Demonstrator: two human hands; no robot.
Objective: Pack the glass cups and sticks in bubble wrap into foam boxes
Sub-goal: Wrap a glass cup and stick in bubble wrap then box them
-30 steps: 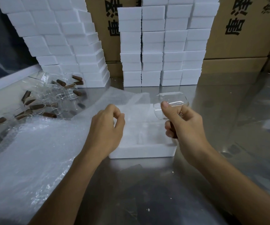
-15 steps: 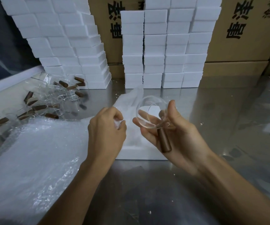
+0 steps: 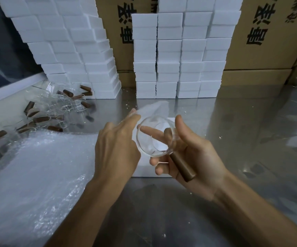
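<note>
My right hand (image 3: 194,157) holds a clear glass cup (image 3: 155,138) with a brown wooden handle (image 3: 182,166) lying across the palm; thumb and fingers curl round the glass, its mouth turned toward me. My left hand (image 3: 117,145) is just left of the cup, fingers stretched forward and lifting a small sheet of bubble wrap (image 3: 151,109) beside the rim. Under both hands lies a white foam box (image 3: 144,171), mostly hidden.
A large pile of bubble wrap (image 3: 37,172) covers the table's left. Several more glass cups with wooden handles (image 3: 55,111) lie at the far left. Stacks of white foam boxes (image 3: 179,54) and cardboard cartons (image 3: 269,32) line the back. Steel tabletop (image 3: 251,131) extends right.
My right hand turned the cup from upright to lying in my palm, mouth toward me. My left hand lifted the bubble-wrap sheet and its fingers have straightened beside the cup.
</note>
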